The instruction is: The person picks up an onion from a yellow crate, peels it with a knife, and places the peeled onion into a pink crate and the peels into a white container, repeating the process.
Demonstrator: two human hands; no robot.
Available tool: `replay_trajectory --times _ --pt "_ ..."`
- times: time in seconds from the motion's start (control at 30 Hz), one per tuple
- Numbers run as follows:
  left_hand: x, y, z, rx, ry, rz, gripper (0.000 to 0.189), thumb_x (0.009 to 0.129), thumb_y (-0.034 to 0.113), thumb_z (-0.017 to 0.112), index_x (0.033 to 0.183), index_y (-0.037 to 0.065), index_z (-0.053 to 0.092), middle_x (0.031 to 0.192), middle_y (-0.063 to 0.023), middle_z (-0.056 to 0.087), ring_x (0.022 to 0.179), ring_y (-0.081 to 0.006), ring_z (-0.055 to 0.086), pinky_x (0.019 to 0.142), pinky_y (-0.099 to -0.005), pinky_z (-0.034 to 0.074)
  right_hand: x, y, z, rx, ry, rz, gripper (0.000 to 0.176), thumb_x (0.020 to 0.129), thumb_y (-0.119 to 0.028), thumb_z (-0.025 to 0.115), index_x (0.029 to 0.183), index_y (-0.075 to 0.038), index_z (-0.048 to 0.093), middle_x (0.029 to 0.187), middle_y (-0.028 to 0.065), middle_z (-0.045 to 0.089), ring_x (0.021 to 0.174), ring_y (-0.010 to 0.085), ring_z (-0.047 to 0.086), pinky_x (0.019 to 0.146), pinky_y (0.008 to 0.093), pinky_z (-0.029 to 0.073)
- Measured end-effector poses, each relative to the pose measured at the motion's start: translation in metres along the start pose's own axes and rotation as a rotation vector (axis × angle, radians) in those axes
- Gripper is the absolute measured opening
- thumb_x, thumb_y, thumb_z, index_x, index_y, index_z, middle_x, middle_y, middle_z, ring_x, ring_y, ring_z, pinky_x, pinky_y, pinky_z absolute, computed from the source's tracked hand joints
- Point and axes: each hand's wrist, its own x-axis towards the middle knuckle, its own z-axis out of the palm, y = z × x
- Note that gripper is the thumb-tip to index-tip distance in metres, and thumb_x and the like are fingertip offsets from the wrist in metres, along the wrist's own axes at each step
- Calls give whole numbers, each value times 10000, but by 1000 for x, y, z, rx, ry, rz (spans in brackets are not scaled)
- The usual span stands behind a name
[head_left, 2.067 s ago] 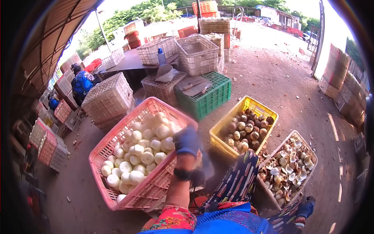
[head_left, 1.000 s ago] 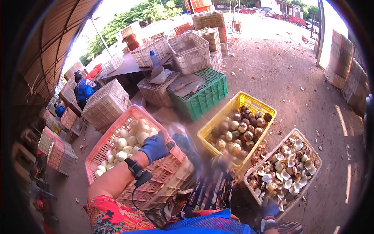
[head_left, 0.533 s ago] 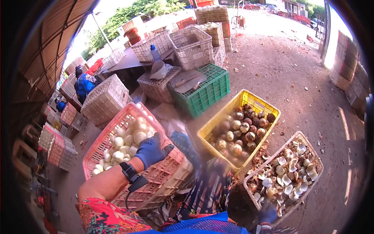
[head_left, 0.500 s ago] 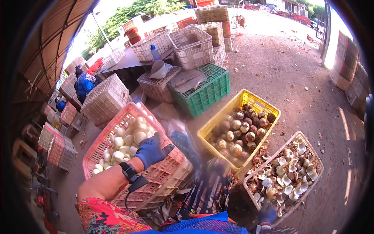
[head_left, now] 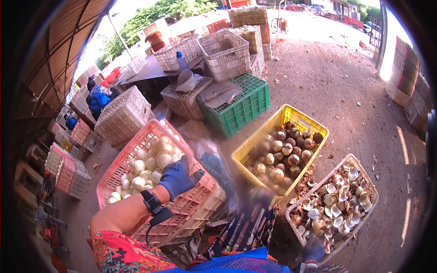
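Note:
My left hand (head_left: 177,177), in a blue glove with a black band at the wrist, lies over the right rim of a pink crate (head_left: 200,182). Its thumb is spread out to the right and its fingertips are hidden on the crate's inner side. White peeled balls (head_left: 143,168) fill that crate. At the bottom right, my right hand (head_left: 313,250), also gloved, is at the lower edge of a pale crate (head_left: 291,223) of broken shells (head_left: 334,210); its fingers are too dark to make out. Brown and cream balls (head_left: 287,149) lie in a yellow crate (head_left: 256,179) between them.
A green crate (head_left: 246,113) stands ahead, with a flat sheet on top. Beside it, a brownish crate (head_left: 175,96) holds up a scoop (head_left: 185,82). More crates are stacked behind and at the left. A person in blue (head_left: 98,98) is bent over at the left.
My left hand has barely shifted on the crate rim. The other things stay where they were, apart from a slight shift of the view.

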Motion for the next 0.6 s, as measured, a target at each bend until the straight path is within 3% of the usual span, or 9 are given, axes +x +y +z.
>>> replay_trajectory --times 0.6 --pt "-4 15 -16 13 -16 -62 602 842 503 657 1154 3 532 1028 -224 634 917 -388 648 789 -479 504 2 4 3 25 -16 -4 399 959 -369 482 814 -78 713 844 184 670 816 390 635 749 502 487"
